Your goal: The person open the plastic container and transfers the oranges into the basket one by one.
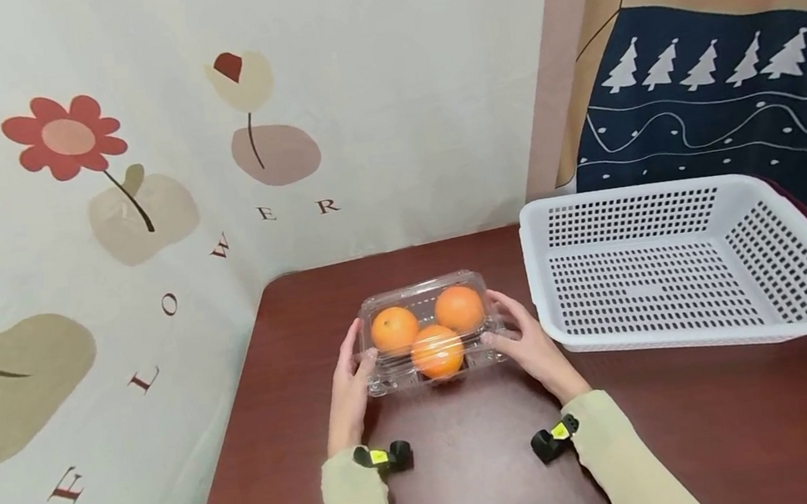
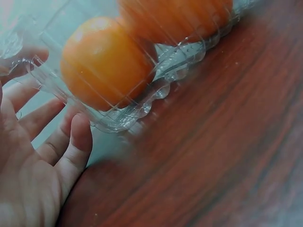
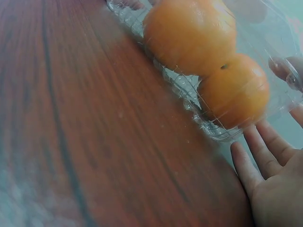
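Clear box [image 1: 393,379], three oranges [image 1: 438,352] inside, between left fingers [image 1: 349,349] and right fingers [image 1: 510,304], both half-spread, gripping its ends

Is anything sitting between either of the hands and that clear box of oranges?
Nothing visible. The left hand holds one end of the clear box, the right hand the other. The white basket stands to the right of the right hand, not between it and the box.
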Demonstrator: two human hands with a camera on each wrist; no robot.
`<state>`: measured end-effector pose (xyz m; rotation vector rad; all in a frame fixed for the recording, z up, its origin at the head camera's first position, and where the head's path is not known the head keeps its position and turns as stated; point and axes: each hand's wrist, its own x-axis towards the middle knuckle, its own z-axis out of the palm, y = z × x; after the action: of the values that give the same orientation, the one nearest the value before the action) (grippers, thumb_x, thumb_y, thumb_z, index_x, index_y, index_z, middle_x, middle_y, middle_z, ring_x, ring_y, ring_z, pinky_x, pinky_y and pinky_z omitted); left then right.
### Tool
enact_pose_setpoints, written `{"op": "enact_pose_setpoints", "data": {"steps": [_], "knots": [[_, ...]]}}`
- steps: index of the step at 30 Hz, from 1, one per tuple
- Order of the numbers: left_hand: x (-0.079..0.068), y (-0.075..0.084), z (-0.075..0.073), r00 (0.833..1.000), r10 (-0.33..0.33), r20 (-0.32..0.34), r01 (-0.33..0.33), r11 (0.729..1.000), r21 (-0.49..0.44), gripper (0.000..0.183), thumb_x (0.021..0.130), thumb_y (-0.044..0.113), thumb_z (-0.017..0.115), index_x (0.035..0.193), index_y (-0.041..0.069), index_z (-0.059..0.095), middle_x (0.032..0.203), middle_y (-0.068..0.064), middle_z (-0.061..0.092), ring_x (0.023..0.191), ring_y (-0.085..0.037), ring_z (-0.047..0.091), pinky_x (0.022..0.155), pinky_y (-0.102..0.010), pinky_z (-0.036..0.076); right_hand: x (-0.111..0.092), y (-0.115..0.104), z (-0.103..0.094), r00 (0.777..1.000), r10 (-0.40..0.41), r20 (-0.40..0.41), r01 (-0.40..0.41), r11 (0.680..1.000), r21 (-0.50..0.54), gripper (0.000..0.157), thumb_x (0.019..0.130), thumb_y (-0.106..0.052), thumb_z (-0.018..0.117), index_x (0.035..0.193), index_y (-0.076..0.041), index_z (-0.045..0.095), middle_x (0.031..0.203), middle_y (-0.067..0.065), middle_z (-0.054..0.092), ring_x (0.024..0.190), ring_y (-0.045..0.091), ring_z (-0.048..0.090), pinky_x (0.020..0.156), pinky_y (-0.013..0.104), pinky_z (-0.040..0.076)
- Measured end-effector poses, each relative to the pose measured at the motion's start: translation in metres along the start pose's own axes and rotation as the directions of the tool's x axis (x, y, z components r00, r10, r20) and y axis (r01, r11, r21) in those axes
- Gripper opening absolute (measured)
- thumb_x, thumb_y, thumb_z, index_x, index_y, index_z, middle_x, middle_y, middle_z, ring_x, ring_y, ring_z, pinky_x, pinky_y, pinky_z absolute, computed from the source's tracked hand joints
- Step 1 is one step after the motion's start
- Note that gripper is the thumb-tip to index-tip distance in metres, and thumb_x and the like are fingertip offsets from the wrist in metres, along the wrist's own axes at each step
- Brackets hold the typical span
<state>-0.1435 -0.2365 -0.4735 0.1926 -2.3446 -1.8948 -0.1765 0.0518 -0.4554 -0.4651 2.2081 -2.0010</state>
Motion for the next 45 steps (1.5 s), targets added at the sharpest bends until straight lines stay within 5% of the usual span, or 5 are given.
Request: {"op": "enact_pose_setpoints", "data": {"steps": [18,27,36,45], "knots": [[-0.005,-0.005,0.001,1.000,-0.003,-0.007,0.003,1.000,-0.031,0.051,0.085,0.029,0.058,0.130,0.044,0.038,0.098,-0.009,0.052,0.088,-0.022,0.048,0.075,-0.034,0.039,0.005,0.005,-0.001,1.000,-0.018,-0.021,0.016,0.997,-0.069,0.061,0.085,-0.020,0.059,0.139,-0.015,0.030,0.123,0.014,0.039,0.110,0.030,0.042,0.091,0.046,0.036],[-0.011,0.017,-0.001,0.997,0.066,0.025,-0.066,0.997,-0.030,0.058,0.083,0.020,0.063,0.134,0.024,0.037,0.139,0.016,0.032,0.089,-0.023,0.045,0.073,-0.026,0.040,0.012,0.009,0.000,0.994,-0.095,-0.053,0.092,0.994,-0.054,0.059,0.082,-0.011,0.061,0.135,-0.005,0.035,0.118,0.019,0.044,0.095,0.029,0.048,0.076,0.033,0.045],[-0.013,0.020,0.003,0.995,0.097,0.014,-0.094,0.987,-0.132,0.054,0.082,0.009,0.063,0.130,0.009,0.037,0.141,0.005,0.031,0.104,-0.027,0.039,0.086,-0.031,0.032,0.012,0.009,-0.002,0.992,-0.122,-0.033,0.121,0.992,-0.024,0.056,0.081,-0.007,0.062,0.131,-0.002,0.038,0.132,0.017,0.038,0.091,0.032,0.050,0.065,0.024,0.048],[-0.010,0.019,0.003,0.996,0.090,-0.008,-0.091,0.988,-0.122,0.055,0.082,0.012,0.063,0.131,0.011,0.036,0.139,0.006,0.034,0.089,-0.018,0.044,0.076,-0.023,0.038,0.016,0.012,-0.002,0.968,-0.247,-0.046,0.249,0.967,0.050,0.050,0.077,0.007,0.061,0.123,0.009,0.041,0.142,0.020,0.025,0.080,0.022,0.050,0.067,0.024,0.048]]}}
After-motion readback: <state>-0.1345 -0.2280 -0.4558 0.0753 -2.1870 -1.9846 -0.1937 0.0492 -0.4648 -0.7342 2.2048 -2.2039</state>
